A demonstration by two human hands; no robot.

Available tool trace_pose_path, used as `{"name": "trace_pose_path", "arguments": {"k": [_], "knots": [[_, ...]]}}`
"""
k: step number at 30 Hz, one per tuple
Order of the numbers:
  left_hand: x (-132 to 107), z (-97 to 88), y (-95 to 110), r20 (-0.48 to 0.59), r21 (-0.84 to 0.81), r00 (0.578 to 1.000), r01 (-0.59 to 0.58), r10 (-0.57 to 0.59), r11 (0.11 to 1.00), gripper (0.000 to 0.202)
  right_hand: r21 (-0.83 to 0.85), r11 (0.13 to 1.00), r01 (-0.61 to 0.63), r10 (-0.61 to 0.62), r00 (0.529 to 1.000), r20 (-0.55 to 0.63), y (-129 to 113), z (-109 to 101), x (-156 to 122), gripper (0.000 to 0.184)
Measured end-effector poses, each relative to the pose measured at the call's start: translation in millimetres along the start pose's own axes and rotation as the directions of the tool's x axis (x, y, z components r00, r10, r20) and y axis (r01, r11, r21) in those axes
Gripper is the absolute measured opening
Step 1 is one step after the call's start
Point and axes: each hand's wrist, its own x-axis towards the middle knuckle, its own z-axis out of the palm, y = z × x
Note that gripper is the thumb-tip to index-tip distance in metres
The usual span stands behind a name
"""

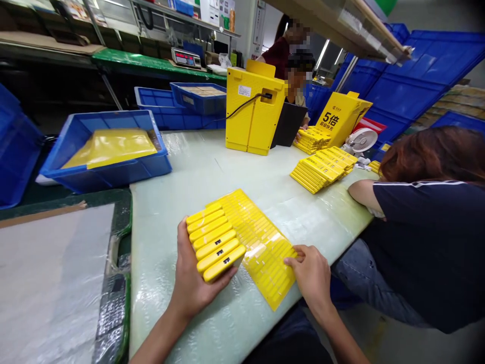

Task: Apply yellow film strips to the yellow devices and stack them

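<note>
Head view: we read "5倍" above "超级快充" on the yellow stand [339,119]; the white label [244,91] on the nearer yellow case [246,124] is too small for us to read. Our left hand [195,285] grips six yellow blocks [215,242] above the pale table [162,242], partly hiding a yellow sticker sheet [261,237]. Our right hand [312,275] pinches that sheet's right edge between thumb and finger. Beyond it we see stacked yellow packs [320,167], a white fan [364,140] and a blue bin [125,172]; a co-worker's arm [364,196] rests on the table, at right.
</note>
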Motion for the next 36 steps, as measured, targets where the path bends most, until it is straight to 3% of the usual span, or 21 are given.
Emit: {"name": "trace_pose_path", "arguments": {"k": [4,5,7,9,10,12,16,19,22,29,36], "knots": [[-1.3,1.1,-2.8,0.014,-0.028,1.000,0.018,-0.018,0.999,0.138,0.334,0.942,0.002,0.046,0.990,-0.136,17.2,8.1,-3.0,0.022],[-1.2,1.4,-2.8,0.014,-0.032,1.000,0.010,-0.009,0.999,0.137,0.450,0.893,-0.030,0.078,0.993,-0.087,22.4,5.1,0.6,0.025],[-1.1,2.1,-2.0,0.006,-0.036,1.000,-0.006,0.006,0.999,0.137,0.660,0.729,-0.181,0.128,0.983,0.129,31.8,-8.6,12.4,0.035],[-1.5,3.0,-0.4,0.003,-0.043,1.000,-0.018,0.018,0.999,0.137,0.750,0.560,-0.351,0.127,0.931,0.341,35.1,-30.1,26.5,0.046],[-2.0,3.4,0.3,0.008,-0.050,1.000,-0.024,0.024,0.998,0.137,0.766,0.506,-0.396,0.117,0.912,0.394,32.1,-41.7,32.7,0.050],[-3.1,4.0,1.6,0.024,-0.060,0.999,-0.038,0.039,0.997,0.137,0.805,0.453,-0.383,0.070,0.916,0.396,14.2,-62.4,40.2,0.049],[-4.9,4.4,2.4,0.031,-0.050,0.997,-0.066,0.068,0.997,0.140,0.879,0.437,-0.191,-0.164,0.944,0.287,-62.8,-79.7,30.0,0.037],[-5.8,4.2,3.3,0.030,-0.038,0.995,-0.095,0.096,0.995,0.141,0.896,0.435,-0.088,-0.294,0.927,0.233,-122.9,-73.7,10.9,0.031],[-6.6,4.4,5.4,0.025,-0.048,0.994,-0.106,0.107,0.993,0.140,0.878,0.473,-0.073,-0.337,0.906,0.257,-156.4,-65.7,-2.8,0.025],[-5.7,4.9,11.6,0.012,-0.099,0.994,-0.106,0.108,0.989,0.139,0.851,0.525,-0.020,-0.298,0.932,0.206,-159.8,-67.5,-9.3,0.023],[-6.2,6.0,10.9,0.014,-0.110,0.994,-0.108,0.110,0.988,0.138,0.815,0.572,-0.089,-0.294,0.906,0.306,-161.6,-58.8,-12.3,0.029]]}}
